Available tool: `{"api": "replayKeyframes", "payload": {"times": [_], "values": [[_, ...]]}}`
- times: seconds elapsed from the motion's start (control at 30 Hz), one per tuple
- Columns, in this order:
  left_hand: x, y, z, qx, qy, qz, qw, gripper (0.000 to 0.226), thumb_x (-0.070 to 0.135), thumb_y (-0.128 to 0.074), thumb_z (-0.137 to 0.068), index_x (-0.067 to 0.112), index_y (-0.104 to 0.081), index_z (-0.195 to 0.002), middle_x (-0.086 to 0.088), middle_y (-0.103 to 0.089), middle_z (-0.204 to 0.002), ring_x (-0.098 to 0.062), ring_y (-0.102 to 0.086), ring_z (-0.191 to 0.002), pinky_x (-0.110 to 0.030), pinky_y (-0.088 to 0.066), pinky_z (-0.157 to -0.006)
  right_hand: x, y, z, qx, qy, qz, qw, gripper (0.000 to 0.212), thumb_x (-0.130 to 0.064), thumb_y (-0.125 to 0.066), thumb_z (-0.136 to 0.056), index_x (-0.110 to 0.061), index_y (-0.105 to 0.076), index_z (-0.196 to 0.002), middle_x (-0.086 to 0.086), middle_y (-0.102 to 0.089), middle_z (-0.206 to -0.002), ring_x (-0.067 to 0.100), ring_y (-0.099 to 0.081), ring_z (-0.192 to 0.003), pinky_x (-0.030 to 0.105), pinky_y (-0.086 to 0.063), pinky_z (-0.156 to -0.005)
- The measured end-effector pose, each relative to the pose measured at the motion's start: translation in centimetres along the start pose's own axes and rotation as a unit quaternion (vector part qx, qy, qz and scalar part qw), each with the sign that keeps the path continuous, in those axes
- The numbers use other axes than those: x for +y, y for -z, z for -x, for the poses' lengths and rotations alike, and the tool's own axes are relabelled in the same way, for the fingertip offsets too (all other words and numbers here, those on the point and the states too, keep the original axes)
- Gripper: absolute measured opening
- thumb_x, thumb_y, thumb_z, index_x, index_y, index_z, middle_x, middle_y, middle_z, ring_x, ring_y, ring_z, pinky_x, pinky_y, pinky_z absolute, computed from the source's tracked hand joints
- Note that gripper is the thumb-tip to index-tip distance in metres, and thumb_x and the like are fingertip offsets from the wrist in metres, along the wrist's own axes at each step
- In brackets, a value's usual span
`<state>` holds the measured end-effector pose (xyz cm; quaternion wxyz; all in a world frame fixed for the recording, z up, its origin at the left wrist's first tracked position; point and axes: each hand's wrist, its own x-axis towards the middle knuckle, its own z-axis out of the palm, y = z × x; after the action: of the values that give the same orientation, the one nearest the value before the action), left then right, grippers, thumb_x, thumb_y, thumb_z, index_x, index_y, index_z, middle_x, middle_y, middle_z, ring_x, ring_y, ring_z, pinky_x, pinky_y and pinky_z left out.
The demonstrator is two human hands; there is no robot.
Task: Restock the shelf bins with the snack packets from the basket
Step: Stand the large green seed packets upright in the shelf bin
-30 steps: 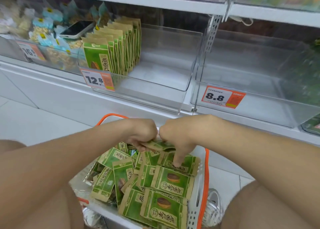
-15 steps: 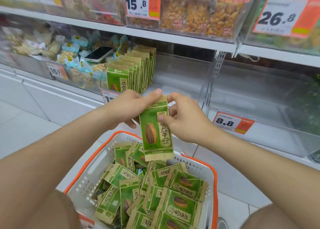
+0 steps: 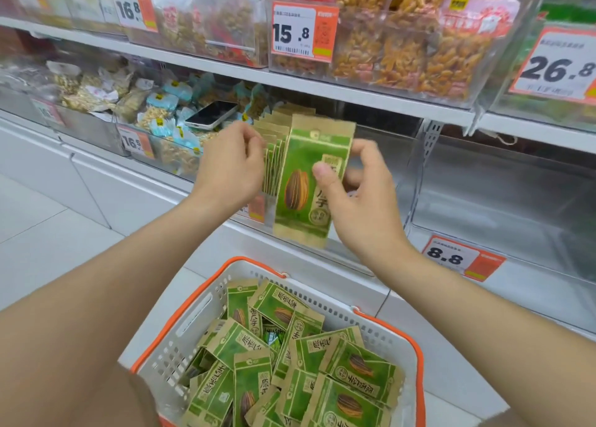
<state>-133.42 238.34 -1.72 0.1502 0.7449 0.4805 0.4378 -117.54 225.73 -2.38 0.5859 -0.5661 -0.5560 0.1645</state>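
Green-and-tan packet (image 3: 309,181) with striped brown seed; white basket (image 3: 180,339), orange rim.

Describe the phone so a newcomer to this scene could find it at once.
Look under the white shelf board below the 15.8 price tag. Left of the upright green packets, the phone lies screen up on blue-topped snack bags. It is the only dark, glossy slab among crinkled wrappers.

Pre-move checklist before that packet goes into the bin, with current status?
1. Grip: right hand pinches packet, ok.
2. Orientation: packet upright, front out, ok.
3. Whether left hand steadies the row of packets: cannot tell.
4. Free space in bin right of the row: ok.
5. Path: phone lies aside in neighbouring bin, ok.
6. Supply: basket holds more packets, ok.
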Motion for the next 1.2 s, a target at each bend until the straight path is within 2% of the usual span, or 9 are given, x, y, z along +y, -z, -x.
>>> {"api": "replayKeyframes", "payload": {"times": [0.03,0.17,0.4,0.5,0.63,0.9,0.97,1.07,1.2], "values": [[-0.5,0.2,-0.4,-0.003,0.005,-0.02,1.0,0.016,0.013,-0.049,-0.101,0.018,-0.063,-0.104,0.0,-0.067,-0.105,-0.023,-0.064,-0.095,-0.042,-0.052,-0.085,-0.3,-0.1,-0.4,0.025,0.034,-0.015,0.999,0.024,-0.024,-0.065,-0.103,-0.019,-0.052,-0.121,-0.006,-0.079,-0.094,0.018,-0.075,-0.079,0.046,-0.059,-0.065],[-2.0,0.4,-1.5,-0.04,0.015,-0.091,0.995,0.048,-0.009,-0.053,-0.087,0.019,-0.052,-0.125,-0.009,-0.049,-0.13,-0.032,-0.052,-0.118,-0.051,-0.047,-0.101,-0.4,-1.1,-2.6,0.042,0.114,0.008,0.993,0.022,-0.016,-0.063,-0.103,-0.017,-0.052,-0.122,-0.007,-0.076,-0.096,0.016,-0.073,-0.084,0.044,-0.057,-0.069],[-3.1,0.1,-2.8,-0.066,0.019,-0.124,0.99,0.061,-0.012,-0.052,-0.089,0.013,-0.047,-0.145,-0.012,-0.051,-0.148,-0.034,-0.05,-0.132,-0.047,-0.045,-0.103,3.2,-4.4,-5.3,-0.018,0.086,0.148,0.985,0.02,-0.022,-0.068,-0.097,-0.026,-0.064,-0.116,-0.01,-0.067,-0.086,0.012,-0.064,-0.081,0.037,-0.055,-0.076],[-3.2,0.3,-2.9,-0.04,0.045,-0.111,0.992,0.061,-0.013,-0.053,-0.088,0.013,-0.051,-0.142,-0.009,-0.059,-0.142,-0.033,-0.054,-0.128,-0.048,-0.049,-0.099,4.2,-6.2,-6.1,-0.087,0.049,0.22,0.97,0.003,-0.027,-0.07,-0.097,-0.026,-0.071,-0.099,-0.011,-0.065,-0.076,0.017,-0.062,-0.08,0.026,-0.046,-0.073],[-3.1,0.3,-2.8,-0.032,0.053,-0.11,0.992,0.059,-0.011,-0.053,-0.088,0.015,-0.051,-0.141,-0.009,-0.063,-0.137,-0.034,-0.055,-0.126,-0.049,-0.05,-0.098,4.8,-8.2,-6.8,-0.076,0.018,0.236,0.969,0.023,-0.031,-0.076,-0.092,-0.024,-0.07,-0.072,-0.007,-0.067,-0.064,0.027,-0.066,-0.082,0.036,-0.054,-0.083],[-2.6,0.2,-2.4,-0.035,0.027,-0.09,0.995,0.06,-0.01,-0.055,-0.083,0.014,-0.047,-0.137,-0.012,-0.045,-0.138,-0.032,-0.052,-0.116,-0.045,-0.048,-0.093,4.8,-8.9,-7.3,-0.156,-0.014,0.234,0.959,0.037,-0.036,-0.074,-0.095,-0.013,-0.076,-0.065,0.003,-0.071,-0.061,0.025,-0.07,-0.071,0.043,-0.057,-0.084],[-2.4,0.0,-2.0,-0.017,-0.02,-0.117,0.993,0.059,-0.01,-0.058,-0.079,0.015,-0.049,-0.132,-0.012,-0.041,-0.136,-0.033,-0.047,-0.117,-0.046,-0.047,-0.096,4.6,-8.2,-7.4,-0.154,0.0,0.255,0.955,0.042,-0.04,-0.07,-0.097,-0.012,-0.076,-0.066,0.003,-0.071,-0.061,0.024,-0.067,-0.073,0.038,-0.054,-0.081],[-1.9,0.0,-1.4,0.005,-0.105,-0.129,0.986,0.046,-0.007,-0.06,-0.076,0.017,-0.053,-0.115,-0.009,-0.046,-0.122,-0.031,-0.046,-0.108,-0.047,-0.046,-0.089,3.5,-6.6,-6.4,-0.122,0.054,0.281,0.95,0.021,-0.032,-0.066,-0.096,-0.022,-0.077,-0.08,-0.007,-0.071,-0.071,0.016,-0.066,-0.079,0.031,-0.047,-0.078],[-0.9,-0.1,0.0,-0.074,-0.14,-0.109,0.981,0.027,0.005,-0.062,-0.072,0.03,-0.056,-0.082,0.009,-0.06,-0.085,-0.024,-0.06,-0.085,-0.047,-0.054,-0.07,0.6,-3.5,-3.7,-0.177,0.188,0.336,0.906,0.012,-0.028,-0.062,-0.082,-0.022,-0.069,-0.074,-0.008,-0.065,-0.062,0.019,-0.064,-0.065,0.038,-0.056,-0.065]]}}
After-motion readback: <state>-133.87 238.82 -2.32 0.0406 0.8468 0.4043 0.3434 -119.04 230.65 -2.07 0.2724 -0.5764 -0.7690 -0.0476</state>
